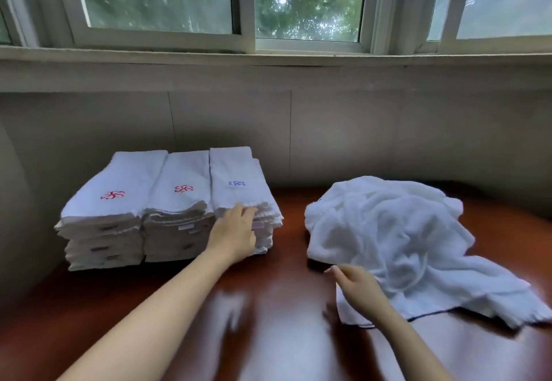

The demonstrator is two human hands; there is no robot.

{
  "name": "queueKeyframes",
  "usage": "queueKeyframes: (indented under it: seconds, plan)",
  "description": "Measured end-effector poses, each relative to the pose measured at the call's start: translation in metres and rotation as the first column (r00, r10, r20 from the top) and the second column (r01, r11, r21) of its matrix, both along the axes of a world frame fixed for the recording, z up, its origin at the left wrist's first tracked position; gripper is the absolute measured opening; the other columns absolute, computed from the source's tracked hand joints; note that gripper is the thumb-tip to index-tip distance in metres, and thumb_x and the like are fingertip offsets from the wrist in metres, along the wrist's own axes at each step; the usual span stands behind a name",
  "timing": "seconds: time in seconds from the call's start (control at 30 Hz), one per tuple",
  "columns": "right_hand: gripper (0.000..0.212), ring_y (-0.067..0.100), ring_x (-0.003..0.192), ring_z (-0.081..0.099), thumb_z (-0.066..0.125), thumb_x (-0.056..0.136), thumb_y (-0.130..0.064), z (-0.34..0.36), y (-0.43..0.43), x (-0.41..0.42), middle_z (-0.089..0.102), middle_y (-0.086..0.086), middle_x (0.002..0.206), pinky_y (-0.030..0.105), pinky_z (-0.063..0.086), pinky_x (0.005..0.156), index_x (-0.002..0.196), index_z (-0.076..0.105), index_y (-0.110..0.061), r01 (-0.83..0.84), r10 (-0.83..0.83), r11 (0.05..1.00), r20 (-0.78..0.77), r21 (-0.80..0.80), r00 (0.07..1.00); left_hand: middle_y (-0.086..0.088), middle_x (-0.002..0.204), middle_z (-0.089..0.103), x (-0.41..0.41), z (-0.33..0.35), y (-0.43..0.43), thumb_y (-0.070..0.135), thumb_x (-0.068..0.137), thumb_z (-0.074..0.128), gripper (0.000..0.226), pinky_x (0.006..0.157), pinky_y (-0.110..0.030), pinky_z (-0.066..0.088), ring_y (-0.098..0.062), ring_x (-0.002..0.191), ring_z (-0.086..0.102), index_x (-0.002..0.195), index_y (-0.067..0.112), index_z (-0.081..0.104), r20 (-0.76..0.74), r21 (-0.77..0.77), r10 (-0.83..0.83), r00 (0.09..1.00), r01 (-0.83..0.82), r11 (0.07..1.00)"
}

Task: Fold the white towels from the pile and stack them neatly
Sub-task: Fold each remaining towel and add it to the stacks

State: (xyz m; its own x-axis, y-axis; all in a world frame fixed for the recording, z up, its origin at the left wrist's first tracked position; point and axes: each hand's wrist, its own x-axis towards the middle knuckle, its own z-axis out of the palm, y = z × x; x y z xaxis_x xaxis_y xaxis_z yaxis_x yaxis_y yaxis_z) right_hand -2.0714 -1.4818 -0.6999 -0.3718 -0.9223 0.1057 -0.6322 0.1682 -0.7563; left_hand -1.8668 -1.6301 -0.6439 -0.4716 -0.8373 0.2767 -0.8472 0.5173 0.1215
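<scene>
Two bare forearms enter from the lower edge. The left hand (234, 233) and right hand (357, 286) wear no gloves, rings or watch; no sleeve shows on either arm up to the frame edge.

A single head-worn wide-angle view looks forward and down from the person's own standpoint onto the bench (277, 321), facing a wall with windows (307, 1) along the top. Both forearms reach in from the bottom edge, close to the lens; straight lines bow near the borders.
</scene>
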Motion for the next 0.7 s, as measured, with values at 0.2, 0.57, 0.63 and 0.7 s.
queueKeyframes:
  seconds: [0.2,0.57,0.63,0.7]
  plan:
    - [0.029,0.030,0.108,0.058,0.052,0.091,-0.006,0.000,0.016,-0.042,0.064,0.014,0.117,0.033,0.040,0.088,0.118,0.063,-0.006,0.228,-0.253,0.965,-0.224,-0.131,0.941,-0.009,0.131,0.048,-0.043,-0.002,0.020,0.019,0.090,0.049,0.039,0.098,-0.037,0.044,-0.027,0.113,0.055,0.128,0.017,0.053,-0.235,0.307,-0.019,0.972,0.093,0.947]
    - [0.016,0.027,0.102,0.059,0.050,0.090,-0.013,-0.022,0.016,-0.065,0.066,0.007,0.106,0.031,0.042,0.072,0.105,0.054,-0.014,0.226,-0.191,0.971,-0.326,0.074,0.926,-0.001,0.125,0.055,-0.176,-0.078,0.086,0.032,0.096,0.050,0.058,0.085,-0.023,0.047,-0.015,0.107,0.057,0.146,0.013,0.028,-0.550,0.629,0.047,0.834,0.376,0.680]
    - [0.015,0.027,0.102,0.059,0.052,0.088,-0.014,-0.015,0.018,-0.066,0.067,0.008,0.105,0.031,0.043,0.075,0.102,0.059,-0.014,0.286,-0.266,0.958,-0.306,0.019,0.914,-0.015,0.138,0.051,-0.187,-0.079,0.084,0.027,0.096,0.048,0.058,0.100,-0.039,0.046,-0.031,0.120,0.054,0.147,0.012,0.025,-0.617,0.667,0.203,0.761,0.368,0.648]
    - [0.016,0.028,0.103,0.059,0.054,0.088,-0.014,-0.005,0.021,-0.063,0.068,0.009,0.105,0.032,0.043,0.078,0.101,0.063,-0.014,0.307,-0.310,0.950,-0.309,-0.061,0.899,-0.024,0.123,0.059,-0.190,-0.077,0.082,0.024,0.095,0.051,0.043,0.079,-0.039,0.053,-0.033,0.096,0.064,0.134,0.010,0.045,-0.644,0.715,0.330,0.690,0.391,0.579]
